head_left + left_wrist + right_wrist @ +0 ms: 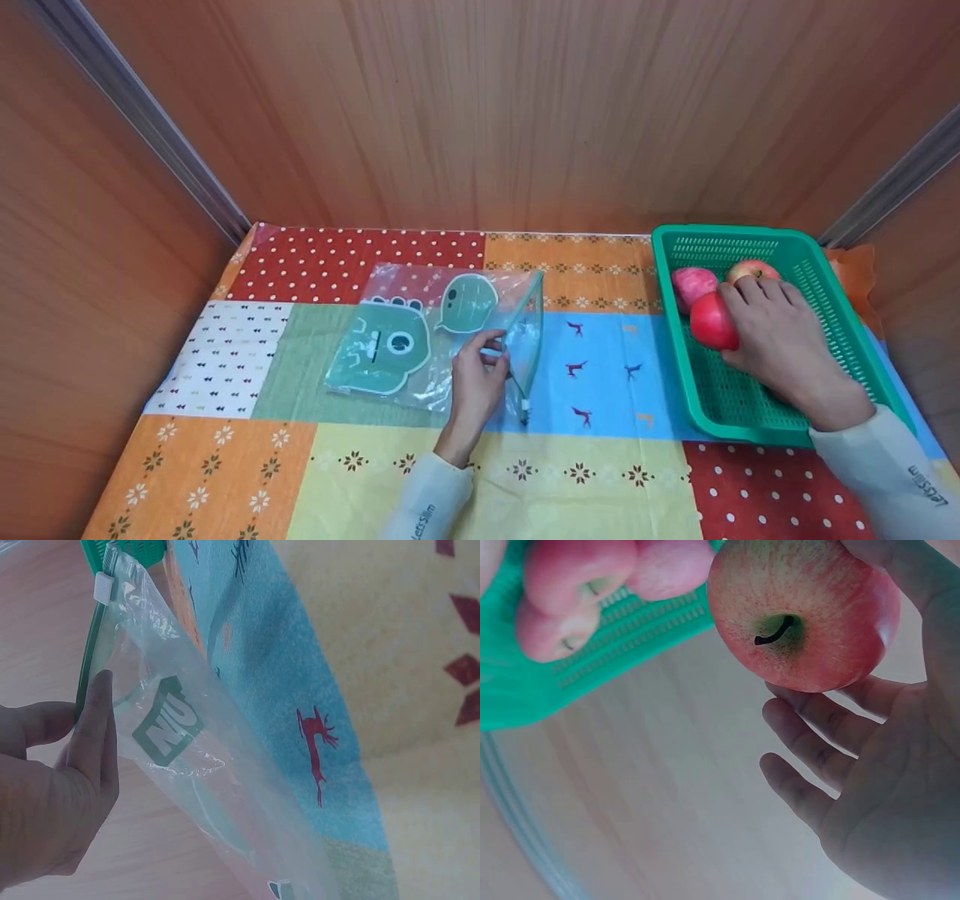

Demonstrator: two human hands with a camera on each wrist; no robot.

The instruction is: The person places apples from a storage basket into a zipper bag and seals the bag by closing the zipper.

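A clear zip bag (435, 345) printed with green cartoon shapes lies on the patchwork cloth. At its right end my left hand (480, 375) pinches the green zip edge between thumb and fingers, holding the mouth raised. The white slider (103, 588) sits farther along that edge in the left wrist view. My right hand (784, 337) grips a red apple (714, 321) over the green basket (675, 375). In the right wrist view the held apple (802, 615) shows its dark stem, with thumb and fingers around it. Other apples (694, 289) lie in the basket, partly hidden by the hand.
The basket's raised rim stands at the right of the cloth (525, 487), with a gap of cloth between it and the bag. Wood-grain panels (480, 112) rise at the back and both sides. An orange piece (853, 277) lies beyond the basket's right side.
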